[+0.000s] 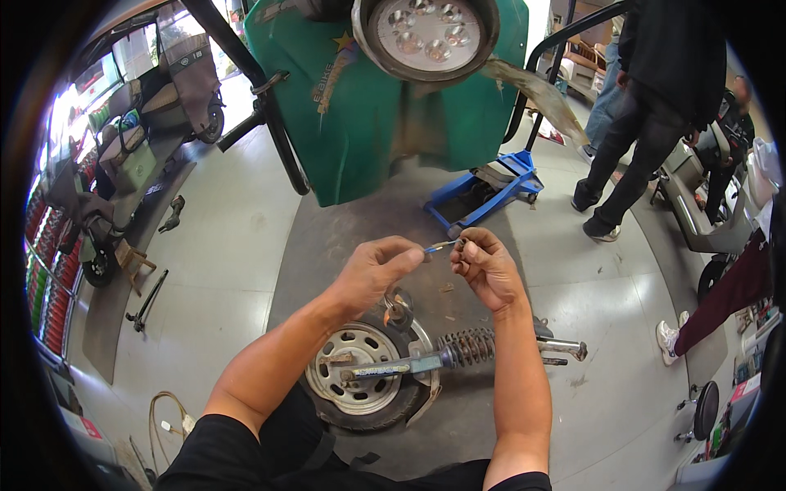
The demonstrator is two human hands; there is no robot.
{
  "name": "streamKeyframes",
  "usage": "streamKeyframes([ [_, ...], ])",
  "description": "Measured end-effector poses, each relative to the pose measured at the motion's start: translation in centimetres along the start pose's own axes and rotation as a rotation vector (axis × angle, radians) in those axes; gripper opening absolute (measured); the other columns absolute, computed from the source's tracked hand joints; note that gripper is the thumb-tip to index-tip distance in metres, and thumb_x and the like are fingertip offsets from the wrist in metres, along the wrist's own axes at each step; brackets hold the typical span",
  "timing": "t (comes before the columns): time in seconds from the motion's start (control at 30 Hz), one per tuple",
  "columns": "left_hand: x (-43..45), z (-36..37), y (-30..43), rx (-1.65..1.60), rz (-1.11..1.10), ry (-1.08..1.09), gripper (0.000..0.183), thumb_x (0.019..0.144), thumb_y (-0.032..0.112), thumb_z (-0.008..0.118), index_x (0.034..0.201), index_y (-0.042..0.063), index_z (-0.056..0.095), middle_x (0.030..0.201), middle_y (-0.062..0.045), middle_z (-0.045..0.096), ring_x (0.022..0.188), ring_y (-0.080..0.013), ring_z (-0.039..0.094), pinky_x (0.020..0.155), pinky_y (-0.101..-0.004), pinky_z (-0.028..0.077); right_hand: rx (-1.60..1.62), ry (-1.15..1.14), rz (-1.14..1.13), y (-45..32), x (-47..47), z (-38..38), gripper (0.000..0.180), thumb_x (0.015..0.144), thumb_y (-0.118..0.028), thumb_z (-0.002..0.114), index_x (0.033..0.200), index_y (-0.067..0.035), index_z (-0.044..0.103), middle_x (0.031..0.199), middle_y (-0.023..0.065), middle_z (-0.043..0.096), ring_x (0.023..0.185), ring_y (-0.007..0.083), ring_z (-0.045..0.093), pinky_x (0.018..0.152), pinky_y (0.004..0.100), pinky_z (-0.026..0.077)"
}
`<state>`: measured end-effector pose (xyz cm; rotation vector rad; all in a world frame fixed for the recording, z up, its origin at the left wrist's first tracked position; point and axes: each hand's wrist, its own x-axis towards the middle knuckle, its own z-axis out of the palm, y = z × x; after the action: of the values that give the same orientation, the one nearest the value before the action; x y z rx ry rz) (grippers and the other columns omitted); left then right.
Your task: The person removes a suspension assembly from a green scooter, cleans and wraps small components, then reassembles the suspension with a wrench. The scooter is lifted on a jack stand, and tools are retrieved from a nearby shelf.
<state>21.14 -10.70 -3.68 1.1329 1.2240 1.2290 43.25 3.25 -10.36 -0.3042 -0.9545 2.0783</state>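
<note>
In front of me, above the floor mat, both hands meet at a thin blue wire-like piece (437,247) with a pale metallic section. My left hand (385,269) pinches its left end between thumb and fingertips. The right end runs into the fingers of my right hand (486,265), which also has a small dark round part (462,243) between thumb and forefinger; its exact kind is hard to tell. Below my hands lies a detached front wheel (353,368), still joined to a fork with a coil-spring shock absorber (476,348).
Ahead hangs a green e-bike front panel (362,123) with a round headlight (428,37). A blue floor jack (485,190) stands beneath it. People stand at right, one in dark trousers (638,141). At left are a power tool (173,213), a small wooden stool (132,264) and parked scooters.
</note>
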Motion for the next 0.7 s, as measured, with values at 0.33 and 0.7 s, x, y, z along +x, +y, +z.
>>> streamKeyframes([
  [0.33, -0.5, -0.6, 0.3, 0.067, -0.035, -0.017, 0.036, 0.105, 0.037, 0.074, 0.114, 0.002, 0.077, 0.082, 0.005, 0.059, 0.071, -0.0042, 0.047, 0.062, -0.0252, 0.038, -0.072, -0.039, 0.021, -0.2, -0.2, 1.0, 0.028, 0.093, -0.007, 0.086, 0.118, -0.005, 0.074, 0.101, 0.007, 0.076, 0.093, 0.0217, 0.077, 0.082, 0.0359, 0.063],
  [0.7, 0.2, -0.4, -0.7, 0.164, -0.088, -0.031, 0.041, 0.102, 0.039, 0.072, 0.115, 0.0, 0.078, 0.091, -0.001, 0.066, 0.08, -0.0104, 0.056, 0.07, -0.0292, 0.046, -0.443, -0.09, 0.085, -0.9, -0.9, 2.5, 0.037, 0.081, -0.011, 0.095, 0.112, -0.003, 0.076, 0.097, 0.0047, 0.075, 0.086, 0.0154, 0.073, 0.079, 0.0308, 0.058],
])
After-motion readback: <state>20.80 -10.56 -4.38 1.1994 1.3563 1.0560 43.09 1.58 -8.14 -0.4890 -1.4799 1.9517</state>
